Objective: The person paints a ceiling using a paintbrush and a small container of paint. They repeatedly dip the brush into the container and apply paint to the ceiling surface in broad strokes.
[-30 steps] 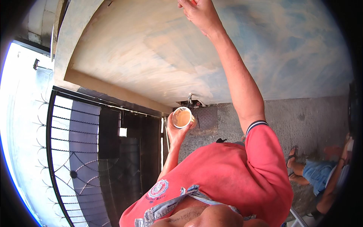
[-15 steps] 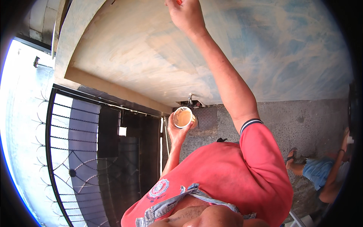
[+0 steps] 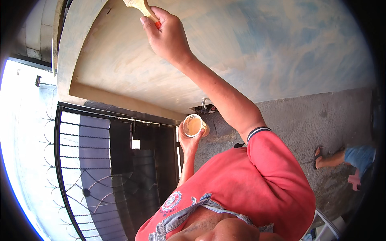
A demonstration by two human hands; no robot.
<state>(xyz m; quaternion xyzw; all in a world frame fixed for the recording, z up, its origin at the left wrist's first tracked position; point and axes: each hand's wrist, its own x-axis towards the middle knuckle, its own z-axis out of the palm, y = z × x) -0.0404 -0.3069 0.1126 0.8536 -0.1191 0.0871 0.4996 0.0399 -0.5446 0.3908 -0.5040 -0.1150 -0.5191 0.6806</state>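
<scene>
My left hand (image 3: 188, 141) is wrapped round a clear plastic cup (image 3: 201, 130) that holds tan paint (image 3: 194, 126). The cup is at about chest height, its rim facing up. Raised toward the wall, my right hand (image 3: 169, 38) grips a paintbrush (image 3: 145, 9) by its wooden handle, which has a red end. The brush's bristles are cut off by the top of the picture, so I cannot tell whether they touch the wall. Behind both hands the wall (image 3: 273, 48) shows streaky tan over pale blue.
A metal tap (image 3: 204, 102) sticks out low on the wall. To the left stands a black iron gate (image 3: 82, 148) with bars and a web-like pattern. On the grey pavement (image 3: 289, 120) at right is another person (image 3: 341, 156) in blue shorts and sandals, partly cut off.
My right hand has moved left and slightly down, bringing the paintbrush into view. The left hand keeps hold of the cup. The other person at right has shifted and shows less.
</scene>
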